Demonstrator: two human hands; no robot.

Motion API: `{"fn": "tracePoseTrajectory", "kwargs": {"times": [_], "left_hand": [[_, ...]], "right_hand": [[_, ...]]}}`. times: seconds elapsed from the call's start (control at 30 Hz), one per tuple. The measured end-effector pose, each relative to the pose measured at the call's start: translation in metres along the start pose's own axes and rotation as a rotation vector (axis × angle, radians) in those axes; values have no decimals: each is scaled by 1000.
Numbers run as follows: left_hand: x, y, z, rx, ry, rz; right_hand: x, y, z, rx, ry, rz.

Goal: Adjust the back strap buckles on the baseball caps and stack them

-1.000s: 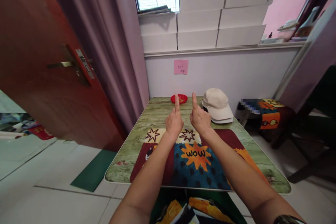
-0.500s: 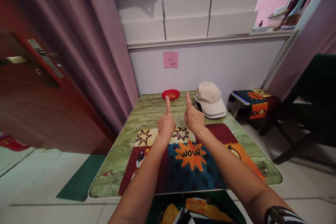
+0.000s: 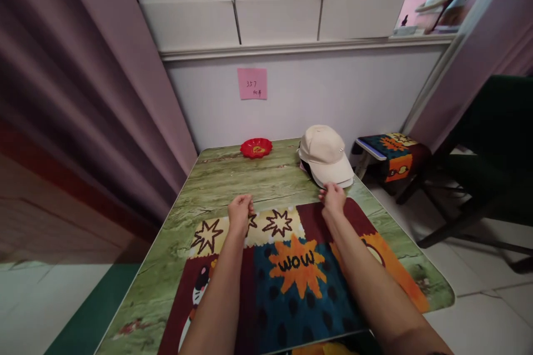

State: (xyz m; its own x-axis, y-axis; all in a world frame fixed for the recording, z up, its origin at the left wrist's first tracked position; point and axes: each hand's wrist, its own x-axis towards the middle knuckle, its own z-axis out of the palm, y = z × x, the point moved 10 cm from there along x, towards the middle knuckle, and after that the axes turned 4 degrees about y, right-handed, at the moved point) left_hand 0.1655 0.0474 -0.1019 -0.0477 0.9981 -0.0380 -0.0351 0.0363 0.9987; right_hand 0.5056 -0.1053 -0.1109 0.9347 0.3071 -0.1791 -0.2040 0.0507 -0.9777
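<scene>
My left hand is over the far edge of a patterned mat, its fingers curled in with nothing visible in them. Farther right, my right hand is also loosely closed, close below the brim of a cream baseball cap. Whether it touches the brim I cannot tell. Under that cap a second brim, whitish, shows at the lower edge. A red scalloped dish with a gold design sits at the table's back edge, beyond both hands.
The wood-patterned table stands against a wall bearing a pink paper note. Purple curtains hang at the left. To the right are a low stool with a patterned cloth and a dark chair.
Both index fingers, which pointed forward, have folded in. My hands have moved apart, the right one toward the cap. The view has shifted closer to the table.
</scene>
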Motion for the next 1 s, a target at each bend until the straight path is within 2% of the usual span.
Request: {"fn": "tracePoseTrajectory", "kwargs": {"times": [0.1, 0.2, 0.4, 0.5, 0.6, 0.8, 0.9, 1.0], "left_hand": [[6, -8, -15, -116, 58, 10], [3, -15, -24, -180, 58, 10], [-1, -22, -21, -191, -24, -30], [-2, -22, -19, -196, -49, -37], [-2, -22, -18, -203, -66, -40], [-3, -24, -17, -228, -85, -50], [-4, -24, -13, -245, -106, -59], [-8, -21, -8, -270, -138, -79]], "right_hand": [[27, 2, -27, 65, 143, 52], [43, 2, -38, 98, 198, 85], [54, 5, -45, 132, 180, 177], [60, -5, -46, 175, 158, 185], [67, -22, -36, 240, 95, 182], [72, -56, 0, 352, -71, 210], [61, -66, 15, 397, -156, 193], [31, -69, 34, 412, -355, 130]]}}
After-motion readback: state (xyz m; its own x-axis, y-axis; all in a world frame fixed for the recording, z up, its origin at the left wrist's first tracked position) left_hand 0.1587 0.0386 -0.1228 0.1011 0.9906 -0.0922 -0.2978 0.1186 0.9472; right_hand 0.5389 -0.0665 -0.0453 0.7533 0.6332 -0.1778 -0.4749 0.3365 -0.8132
